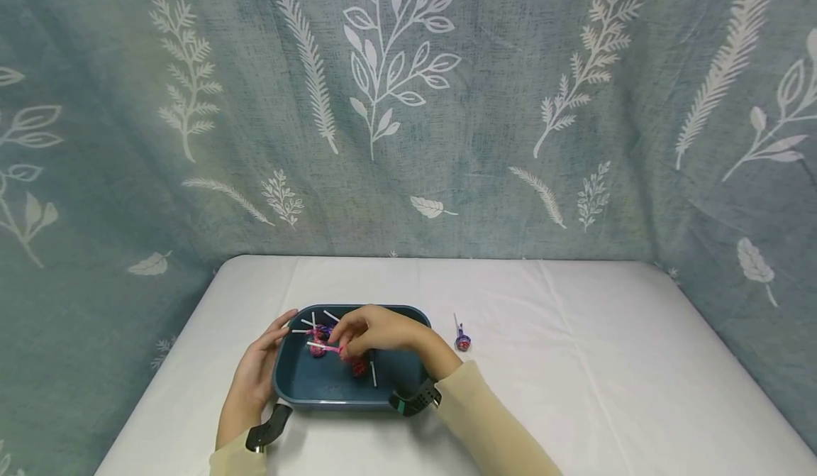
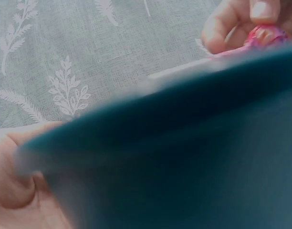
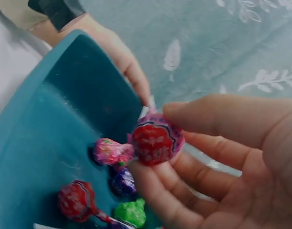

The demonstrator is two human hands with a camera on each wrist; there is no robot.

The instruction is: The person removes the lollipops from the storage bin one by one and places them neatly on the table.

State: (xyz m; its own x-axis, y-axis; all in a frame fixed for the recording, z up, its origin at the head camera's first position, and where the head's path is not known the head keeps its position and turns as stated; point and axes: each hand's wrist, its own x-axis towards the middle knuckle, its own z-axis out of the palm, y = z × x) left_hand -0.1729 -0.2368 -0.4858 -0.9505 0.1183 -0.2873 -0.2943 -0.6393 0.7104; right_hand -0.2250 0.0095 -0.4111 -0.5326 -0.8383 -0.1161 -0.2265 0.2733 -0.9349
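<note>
A lollipop in a pink wrapper with a red label is pinched between the thumb and fingers of my right hand. That hand is over the dark teal tray, and the lollipop's white stick points left in the head view. My left hand holds the tray's left side, fingers along the outer wall and fingertips at the rim. Inside the tray lie several wrapped lollipops, among them a red one, a green one and a purple one. Their sticks cluster at the tray's left end.
One purple-wrapped lollipop lies on the white tablecloth to the right of the tray, its stick pointing away. Behind the table hangs a green-grey curtain with white leaf prints. Each wrist wears a dark band.
</note>
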